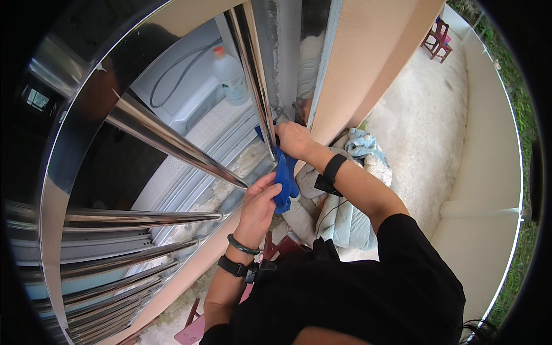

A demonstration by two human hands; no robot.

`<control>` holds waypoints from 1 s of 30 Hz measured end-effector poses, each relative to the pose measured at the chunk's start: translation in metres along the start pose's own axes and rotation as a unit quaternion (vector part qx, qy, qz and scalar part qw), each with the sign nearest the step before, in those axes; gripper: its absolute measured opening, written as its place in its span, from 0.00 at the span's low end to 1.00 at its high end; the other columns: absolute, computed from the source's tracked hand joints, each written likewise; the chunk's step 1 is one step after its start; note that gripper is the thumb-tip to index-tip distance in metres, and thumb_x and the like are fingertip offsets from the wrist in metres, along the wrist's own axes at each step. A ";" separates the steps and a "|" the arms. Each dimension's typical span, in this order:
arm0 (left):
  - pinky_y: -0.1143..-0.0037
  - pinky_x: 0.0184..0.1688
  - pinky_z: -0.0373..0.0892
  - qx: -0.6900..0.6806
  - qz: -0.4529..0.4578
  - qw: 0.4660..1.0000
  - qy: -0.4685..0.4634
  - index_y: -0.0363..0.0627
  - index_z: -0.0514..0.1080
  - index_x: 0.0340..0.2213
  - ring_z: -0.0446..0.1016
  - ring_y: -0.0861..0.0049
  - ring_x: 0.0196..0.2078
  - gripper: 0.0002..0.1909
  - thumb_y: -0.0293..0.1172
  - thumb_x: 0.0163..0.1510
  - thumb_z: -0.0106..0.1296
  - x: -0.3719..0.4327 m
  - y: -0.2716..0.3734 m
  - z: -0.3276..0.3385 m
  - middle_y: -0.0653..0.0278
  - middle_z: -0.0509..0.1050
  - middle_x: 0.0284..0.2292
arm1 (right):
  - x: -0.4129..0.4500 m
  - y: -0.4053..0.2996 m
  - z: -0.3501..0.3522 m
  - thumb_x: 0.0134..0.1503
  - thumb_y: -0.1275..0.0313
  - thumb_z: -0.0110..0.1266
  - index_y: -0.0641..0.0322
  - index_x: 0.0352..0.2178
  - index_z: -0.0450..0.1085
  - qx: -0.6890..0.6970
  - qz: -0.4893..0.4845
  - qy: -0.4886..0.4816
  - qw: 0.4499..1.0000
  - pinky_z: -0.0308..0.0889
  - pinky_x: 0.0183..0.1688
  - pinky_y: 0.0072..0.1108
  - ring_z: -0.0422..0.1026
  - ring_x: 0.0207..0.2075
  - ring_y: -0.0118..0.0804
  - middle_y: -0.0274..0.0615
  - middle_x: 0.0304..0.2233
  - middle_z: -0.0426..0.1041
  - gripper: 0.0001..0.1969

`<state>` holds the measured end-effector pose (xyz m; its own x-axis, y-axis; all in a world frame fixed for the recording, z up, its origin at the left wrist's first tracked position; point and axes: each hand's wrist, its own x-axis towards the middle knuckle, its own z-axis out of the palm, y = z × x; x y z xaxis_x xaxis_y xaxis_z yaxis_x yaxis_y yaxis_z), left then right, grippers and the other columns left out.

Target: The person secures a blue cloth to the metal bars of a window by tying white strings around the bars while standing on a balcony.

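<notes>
A blue cloth (284, 181) hangs between my two hands at the foot of an upright polished metal window bar (254, 77). My left hand (261, 200) pinches the cloth's lower part between thumb and fingers. Beside the bar's lower end, my right hand (293, 139) is closed on the upper part of the cloth, and some blue shows behind the bar. The fingertips of my right hand are partly hidden. Below the bars runs a window sill (250, 157) with a worn, dirty surface.
Behind the bars stands a plastic bottle with an orange cap (230, 75), near a grey cable (161, 82). More metal bars (181, 146) spread to the left. Bundled quilts (345, 220) lie on the floor by the wall. A dark red wooden chair (439, 41) stands far off.
</notes>
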<state>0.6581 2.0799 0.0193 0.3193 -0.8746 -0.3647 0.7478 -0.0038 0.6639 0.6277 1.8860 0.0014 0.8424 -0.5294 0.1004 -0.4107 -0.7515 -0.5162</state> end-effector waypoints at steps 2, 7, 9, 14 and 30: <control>0.78 0.39 0.67 0.005 0.007 1.000 0.001 0.31 0.63 0.43 0.71 0.78 0.36 0.17 0.19 0.49 0.44 -0.001 -0.001 -0.004 0.59 0.71 0.36 | 0.000 -0.001 -0.001 0.38 0.79 0.45 0.62 0.26 0.71 0.003 0.019 -0.004 1.000 0.64 0.34 0.34 0.70 0.31 0.52 0.54 0.25 0.70 0.11; 0.79 0.38 0.67 -0.013 0.017 0.998 0.051 0.31 0.63 0.43 0.71 0.78 0.35 0.17 0.18 0.48 0.45 -0.006 -0.004 -0.014 0.59 0.71 0.35 | 0.001 -0.002 -0.009 0.39 0.78 0.45 0.64 0.23 0.71 0.035 0.015 -0.063 0.997 0.65 0.34 0.34 0.69 0.31 0.53 0.56 0.24 0.70 0.08; 0.78 0.38 0.67 -0.012 0.019 0.999 0.048 0.31 0.63 0.43 0.71 0.78 0.35 0.17 0.18 0.48 0.45 -0.005 -0.003 -0.013 0.59 0.71 0.35 | 0.006 0.001 -0.008 0.39 0.77 0.46 0.65 0.24 0.70 0.043 0.001 -0.086 0.995 0.65 0.34 0.33 0.69 0.32 0.54 0.56 0.24 0.70 0.09; 0.78 0.38 0.68 0.003 0.017 0.999 0.051 0.31 0.64 0.42 0.71 0.77 0.35 0.17 0.19 0.48 0.45 -0.001 -0.006 -0.010 0.59 0.71 0.36 | 0.019 0.009 0.001 0.42 0.77 0.47 0.65 0.29 0.69 0.051 -0.019 -0.105 0.993 0.65 0.35 0.32 0.70 0.33 0.53 0.56 0.26 0.70 0.10; 0.71 0.47 0.63 -0.100 0.011 0.995 0.003 0.36 0.61 0.40 0.67 0.71 0.42 0.19 0.21 0.42 0.39 -0.043 0.039 0.013 0.59 0.68 0.39 | -0.066 0.021 -0.018 0.46 0.84 0.39 0.65 0.43 0.61 0.165 -0.079 0.010 0.983 0.63 0.25 0.25 0.66 0.18 0.43 0.47 0.15 0.64 0.20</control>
<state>0.6663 2.1108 0.0693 0.3391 -0.8709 -0.3556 0.8415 0.1119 0.5285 0.5577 1.8985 -0.0008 0.8780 -0.4268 0.2169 -0.1367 -0.6578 -0.7407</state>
